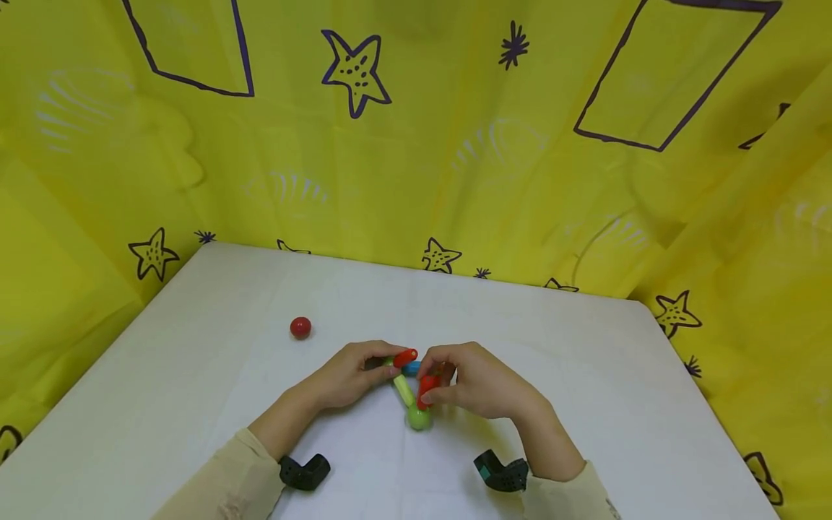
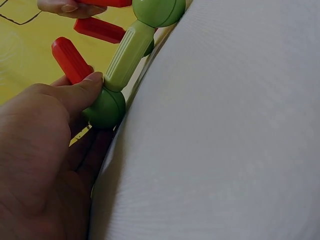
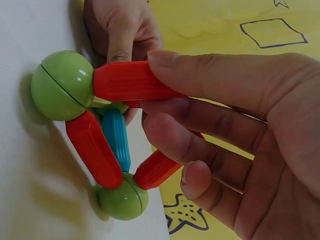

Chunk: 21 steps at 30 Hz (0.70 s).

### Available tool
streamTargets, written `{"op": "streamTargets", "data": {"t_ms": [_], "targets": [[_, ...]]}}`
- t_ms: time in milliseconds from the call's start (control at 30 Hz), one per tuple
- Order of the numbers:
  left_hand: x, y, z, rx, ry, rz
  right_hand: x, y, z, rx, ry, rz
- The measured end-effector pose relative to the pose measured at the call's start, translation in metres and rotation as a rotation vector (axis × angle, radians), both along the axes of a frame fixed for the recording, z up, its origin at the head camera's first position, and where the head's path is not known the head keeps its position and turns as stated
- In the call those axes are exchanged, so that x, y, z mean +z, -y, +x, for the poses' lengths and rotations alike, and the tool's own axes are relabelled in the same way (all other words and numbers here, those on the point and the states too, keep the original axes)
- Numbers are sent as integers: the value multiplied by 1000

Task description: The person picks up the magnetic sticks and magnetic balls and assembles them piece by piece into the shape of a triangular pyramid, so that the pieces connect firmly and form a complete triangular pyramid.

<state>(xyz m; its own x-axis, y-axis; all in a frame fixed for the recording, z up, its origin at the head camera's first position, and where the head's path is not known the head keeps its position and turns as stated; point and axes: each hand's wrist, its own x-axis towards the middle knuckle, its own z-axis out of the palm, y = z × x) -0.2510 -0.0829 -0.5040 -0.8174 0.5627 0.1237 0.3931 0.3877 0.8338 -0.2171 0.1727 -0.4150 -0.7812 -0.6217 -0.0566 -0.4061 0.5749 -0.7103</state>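
Both hands met over a small rod-and-ball frame (image 1: 411,386) near the table's front middle. The left hand (image 1: 347,375) curled its thumb and fingers around a green ball (image 2: 105,108) and a ribbed light-green rod (image 2: 127,55). The right hand (image 1: 471,379) pinched a glossy red rod (image 3: 130,80) joined to another smooth green ball (image 3: 62,85). Open white table (image 1: 585,361) spread on every side; a red ball (image 1: 300,327) lay well apart, toward the left. Yellow star-printed cloth (image 1: 416,144) hemmed the far edge.

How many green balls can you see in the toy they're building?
3. One green ball joins the red stick pinched by the right hand, another sits lower, and a third is by the left thumb. Others may be hidden.
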Motion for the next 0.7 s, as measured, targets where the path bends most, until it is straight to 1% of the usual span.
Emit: {"op": "streamTargets", "data": {"t_ms": [267,467,700], "targets": [[1,0,-2,-33,-13,-9,-1,2,0,-21,-22,19],[1,-1,-2,-37,-24,-5,1,0,1,-41,-67,-13],[0,0,-1,-27,-22,-12,-3,1,-2,-33,-103,-65]]}}
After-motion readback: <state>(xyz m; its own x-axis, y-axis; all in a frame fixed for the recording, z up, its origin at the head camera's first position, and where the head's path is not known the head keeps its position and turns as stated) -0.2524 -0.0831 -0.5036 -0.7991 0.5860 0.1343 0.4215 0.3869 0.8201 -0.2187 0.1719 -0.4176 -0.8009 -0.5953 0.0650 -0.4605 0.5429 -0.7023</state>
